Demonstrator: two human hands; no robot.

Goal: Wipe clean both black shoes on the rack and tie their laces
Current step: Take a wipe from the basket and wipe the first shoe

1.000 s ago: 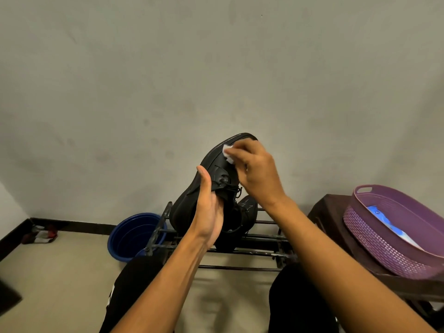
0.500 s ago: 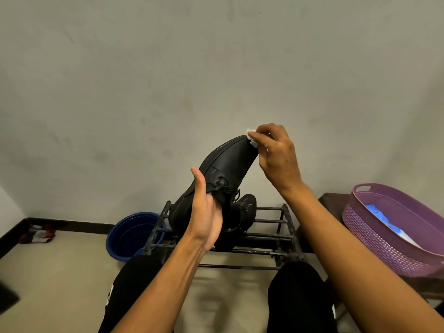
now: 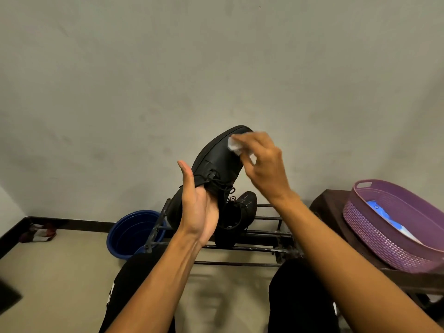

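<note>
Since half a second ago the right hand has slid down from the very tip of the raised shoe's toe onto the upper just behind it, and it is blurred with motion; the shoe and the left hand sit much as they did.

At the far left, a small red-and-white object lies on the floor against the dark skirting; what it is cannot be made out. Next comes a blue basin on the floor, touching the left end of the metal shoe rack; its inside is dark and no contents can be told.

In the middle, the left hand holds the raised black shoe from beneath near the lacing, palm up against it, thumb upright beside the shoe's side and the other fingers hidden behind it. The shoe tilts toe-up, and its laces hang loose. The right hand's fingers are curled together, pinching a small white wipe against the toe area. Below, the second black shoe rests on the rack, its laces also undone.

At the right, a purple plastic basket sits on a dark wooden stool just beside the rack. Inside it lies a flat blue-and-white packet
</note>
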